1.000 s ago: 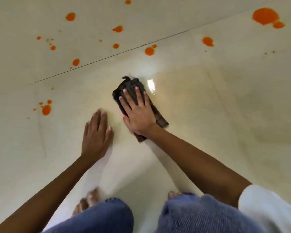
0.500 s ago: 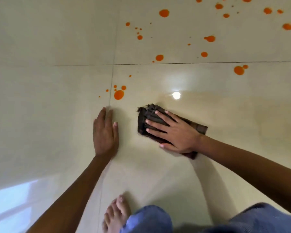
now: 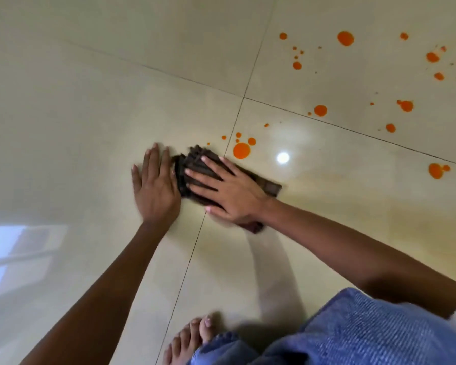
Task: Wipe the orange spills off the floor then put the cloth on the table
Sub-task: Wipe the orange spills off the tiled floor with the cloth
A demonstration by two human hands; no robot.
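Cloth (image 3: 193, 159) now beside left hand (image 3: 156, 191), under right hand (image 3: 232, 196)

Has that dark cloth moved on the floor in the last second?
Yes. The cloth, pressed under the right hand, slid leftward: earlier it lay wholly right of the tile joint, now its front end has crossed that joint, past the big orange drop.

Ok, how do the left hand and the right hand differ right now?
The left hand lies flat on bare floor beside the cloth; the right hand lies flat on top of the cloth. The left hand's fingers point away from the person; the right hand's point across toward the left hand. Both are open, fingers straight.
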